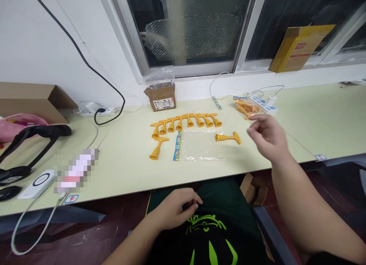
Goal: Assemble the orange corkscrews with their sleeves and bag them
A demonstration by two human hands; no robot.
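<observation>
Several orange plastic T-shaped parts [185, 124] lie in a row on the pale table [128, 170]. One more orange part [157, 147] lies below the row's left end, and another [228, 138] lies to the right of a clear zip bag [198, 144]. My right hand [267, 137] hovers above the table just right of that single part, fingers apart, holding nothing. My left hand [174, 209] rests on my lap below the table edge, fingers curled, nothing visible in it.
A bag of more orange parts [246, 107] lies at the back right beside a power strip [264, 104]. A small cardboard box [161, 98] stands by the window. Left: a larger box [31, 99], black headgear [31, 143], a white power strip [95, 109].
</observation>
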